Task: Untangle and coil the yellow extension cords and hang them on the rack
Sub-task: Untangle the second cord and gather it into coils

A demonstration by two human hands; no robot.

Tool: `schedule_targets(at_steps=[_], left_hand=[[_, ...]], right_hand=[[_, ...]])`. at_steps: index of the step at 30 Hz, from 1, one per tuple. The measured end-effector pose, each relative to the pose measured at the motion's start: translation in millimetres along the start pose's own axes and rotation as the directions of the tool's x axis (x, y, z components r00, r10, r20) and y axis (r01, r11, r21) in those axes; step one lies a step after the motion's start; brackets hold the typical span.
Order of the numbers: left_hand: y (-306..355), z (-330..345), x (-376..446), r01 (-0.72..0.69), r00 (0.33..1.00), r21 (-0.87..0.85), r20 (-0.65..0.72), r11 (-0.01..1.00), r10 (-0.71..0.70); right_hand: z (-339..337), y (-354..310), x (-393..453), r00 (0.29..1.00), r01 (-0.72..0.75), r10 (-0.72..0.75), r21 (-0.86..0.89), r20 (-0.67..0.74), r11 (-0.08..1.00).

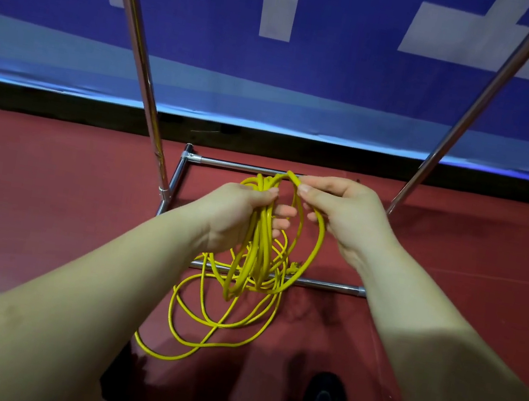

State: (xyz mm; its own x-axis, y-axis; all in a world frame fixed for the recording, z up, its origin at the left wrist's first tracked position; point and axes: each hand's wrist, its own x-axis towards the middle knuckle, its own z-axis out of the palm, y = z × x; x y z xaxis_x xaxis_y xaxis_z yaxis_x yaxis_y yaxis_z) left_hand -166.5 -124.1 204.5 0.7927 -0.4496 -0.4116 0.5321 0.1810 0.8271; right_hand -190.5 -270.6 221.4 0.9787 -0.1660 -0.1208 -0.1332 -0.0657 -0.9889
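A yellow extension cord (258, 254) hangs in several loops from my left hand (236, 216), which grips the bundle at its top. My right hand (341, 212) pinches one strand at the top of a loop, just right of the bundle. More loose cord (201, 329) trails down onto the red floor below my hands. The chrome rack (146, 60) stands in front of me, its two slanted uprights rising left and right and its base bars (322, 284) lying on the floor under the cord.
A blue and white banner (314, 52) covers the wall behind the rack. Red floor (34, 181) spreads to both sides. My black shoe (325, 400) shows at the bottom, close to the loose cord.
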Motion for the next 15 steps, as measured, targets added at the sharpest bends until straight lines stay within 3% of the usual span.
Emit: schedule_targets(at_steps=[5, 10, 15], left_hand=[[-3, -3, 2, -0.040, 0.999, -0.006, -0.002, 0.999, 0.040], [-6, -8, 2, -0.057, 0.996, 0.013, -0.072, 0.998, 0.058], [-9, -10, 0, -0.018, 0.993, 0.001, -0.116, 1.000, 0.018]], right_hand=[[11, -3, -9, 0.988, 0.051, -0.037, -0.093, 0.151, 0.994], [13, -4, -13, 0.956, 0.200, -0.097, -0.372, 0.276, 0.907], [11, -2, -12, 0.926, 0.247, -0.079, -0.435, 0.370, 0.866]])
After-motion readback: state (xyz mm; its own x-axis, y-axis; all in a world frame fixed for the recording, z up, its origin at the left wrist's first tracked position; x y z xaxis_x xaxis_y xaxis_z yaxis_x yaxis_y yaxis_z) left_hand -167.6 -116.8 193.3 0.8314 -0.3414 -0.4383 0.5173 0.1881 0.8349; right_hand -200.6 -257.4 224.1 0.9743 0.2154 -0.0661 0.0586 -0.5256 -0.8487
